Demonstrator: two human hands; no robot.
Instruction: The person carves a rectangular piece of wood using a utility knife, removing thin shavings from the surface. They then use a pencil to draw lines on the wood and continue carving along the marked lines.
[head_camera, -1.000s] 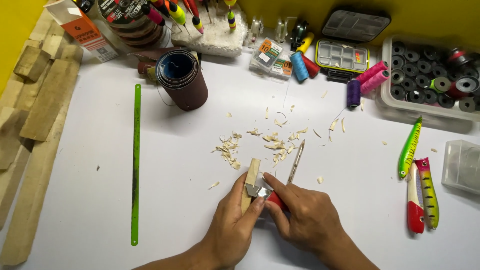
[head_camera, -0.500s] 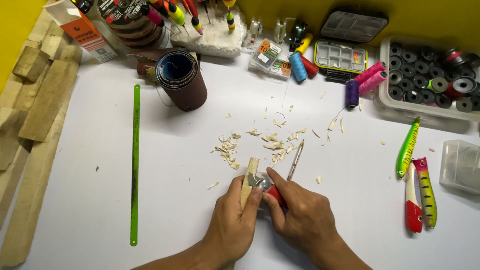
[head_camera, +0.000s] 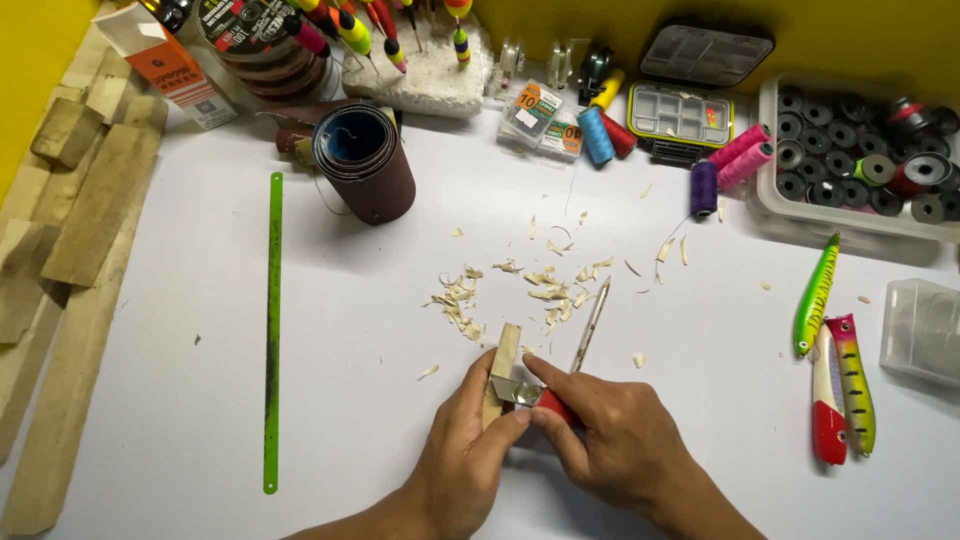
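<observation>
Far up-left of the left hand (head_camera: 465, 470), an orange-and-white carton (head_camera: 170, 62) is leaning beside a round labelled spool stack (head_camera: 262, 45). Straight above the hands, small clear packets (head_camera: 545, 112) with orange labels are lying flat.

Green saw blade (head_camera: 272, 330), sandpaper roll (head_camera: 363, 160), fishing lures (head_camera: 832, 370)

Two hands carving a wood strip on a white table.

Left hand (head_camera: 468, 462) grips wood strip (head_camera: 501, 372); right hand (head_camera: 612, 441) presses red-handled knife (head_camera: 535, 397) against it. Shavings (head_camera: 520, 292) and pencil (head_camera: 590, 325) just beyond; green saw blade (head_camera: 272, 330) well left.
</observation>
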